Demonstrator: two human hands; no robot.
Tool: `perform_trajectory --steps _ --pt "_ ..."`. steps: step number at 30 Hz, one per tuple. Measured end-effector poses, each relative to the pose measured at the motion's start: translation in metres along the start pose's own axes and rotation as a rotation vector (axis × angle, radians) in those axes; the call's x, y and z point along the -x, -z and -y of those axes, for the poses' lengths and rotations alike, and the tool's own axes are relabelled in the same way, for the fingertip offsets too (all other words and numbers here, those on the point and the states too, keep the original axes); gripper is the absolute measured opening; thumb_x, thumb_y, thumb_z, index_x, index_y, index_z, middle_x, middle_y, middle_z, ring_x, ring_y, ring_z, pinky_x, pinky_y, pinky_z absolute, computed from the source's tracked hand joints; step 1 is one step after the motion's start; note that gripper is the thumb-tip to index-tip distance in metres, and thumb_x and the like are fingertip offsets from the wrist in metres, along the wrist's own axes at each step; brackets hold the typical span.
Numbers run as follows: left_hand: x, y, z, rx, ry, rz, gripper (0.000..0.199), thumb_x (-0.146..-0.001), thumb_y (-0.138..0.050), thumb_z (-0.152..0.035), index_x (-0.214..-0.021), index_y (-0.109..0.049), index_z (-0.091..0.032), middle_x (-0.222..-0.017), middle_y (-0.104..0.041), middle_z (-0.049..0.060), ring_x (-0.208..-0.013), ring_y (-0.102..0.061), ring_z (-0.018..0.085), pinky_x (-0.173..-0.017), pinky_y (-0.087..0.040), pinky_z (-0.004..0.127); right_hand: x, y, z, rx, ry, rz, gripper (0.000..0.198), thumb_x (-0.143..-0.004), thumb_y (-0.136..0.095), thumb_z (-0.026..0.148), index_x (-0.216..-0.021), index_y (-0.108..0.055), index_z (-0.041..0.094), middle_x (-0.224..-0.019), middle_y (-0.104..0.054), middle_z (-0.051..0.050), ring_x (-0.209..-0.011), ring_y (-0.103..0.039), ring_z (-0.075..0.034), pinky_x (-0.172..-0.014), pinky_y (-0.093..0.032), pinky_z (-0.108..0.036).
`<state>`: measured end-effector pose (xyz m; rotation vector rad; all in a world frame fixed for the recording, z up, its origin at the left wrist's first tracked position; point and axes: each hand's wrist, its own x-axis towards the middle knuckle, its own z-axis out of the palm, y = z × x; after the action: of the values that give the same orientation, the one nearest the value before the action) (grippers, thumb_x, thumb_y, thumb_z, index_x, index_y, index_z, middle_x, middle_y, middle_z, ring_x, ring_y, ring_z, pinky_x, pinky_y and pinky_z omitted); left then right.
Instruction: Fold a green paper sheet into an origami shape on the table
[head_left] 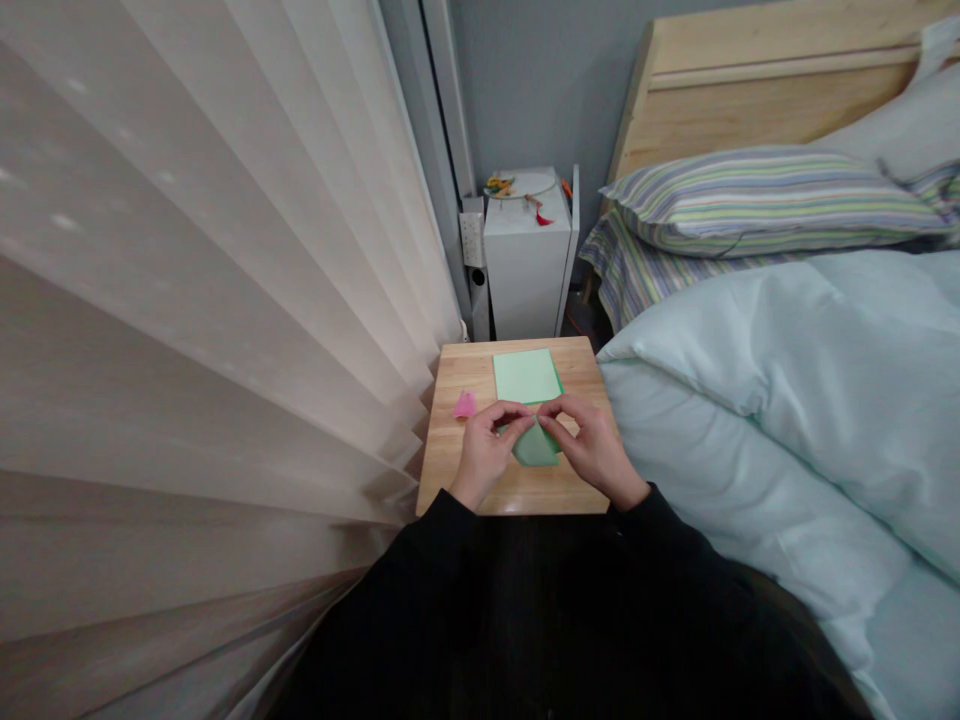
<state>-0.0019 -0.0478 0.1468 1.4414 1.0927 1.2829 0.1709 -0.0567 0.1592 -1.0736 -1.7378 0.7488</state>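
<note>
The left hand (486, 450) and the right hand (598, 452) meet above the near half of a small wooden surface (442, 455), both working on one piece of folded green paper (535, 448). Each hand is nearly closed at the tips — thumb and forefinger brought together on the upper end of the paper, the other fingers loosely curled. The two sets of fingertips are just beside each other, and the paper spreads out below them toward the person; whether its lower edge touches the wood is hard to tell.

Just beyond the hands lies a pale green square of paper (526, 376), flat, with a darker green edge showing along its right and near sides. To the left, near the left hand but apart from it, sits a small pink paper piece (465, 404).

Black sleeves (431, 545) cover both forearms. A pleated, light curtain (225, 300) hangs along the left. Behind the surface stands a white cabinet (523, 280) with a red tassel (543, 217) and some small yellow items (498, 186) on top. On the right is a bed — pale blue duvet (787, 390), striped pillow (772, 205) and wooden headboard (720, 120).
</note>
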Motion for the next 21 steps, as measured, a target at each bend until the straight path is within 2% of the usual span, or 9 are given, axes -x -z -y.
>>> perform_trajectory --steps 11,21 --pt "0.0003 -0.0003 0.0068 0.069 0.043 0.015 0.014 -0.081 -0.077 -0.031 -0.084 -0.076 -0.017 -0.084 -0.075 0.005 -0.078 -0.066 0.017 -0.076 -0.051 0.029 -0.0003 -0.0014 -0.004 0.009 -0.007 0.006 0.016 -0.097 -0.058 0.03 -0.086 -0.065 0.022 -0.083 -0.07 -0.004 -0.082 -0.064 -0.022 -0.081 -0.046 -0.037" --pt "0.0004 0.0 0.0035 0.06 0.066 0.046 0.02 -0.081 -0.078 -0.036 -0.084 -0.074 -0.017 -0.08 -0.072 0.004 -0.074 -0.062 0.015 -0.072 -0.047 0.027 0.0008 -0.0025 -0.0034 0.016 -0.04 0.011 0.015 -0.098 -0.056 0.03 -0.087 -0.064 0.022 -0.086 -0.071 -0.004 -0.086 -0.064 -0.022 -0.082 -0.046 -0.037"
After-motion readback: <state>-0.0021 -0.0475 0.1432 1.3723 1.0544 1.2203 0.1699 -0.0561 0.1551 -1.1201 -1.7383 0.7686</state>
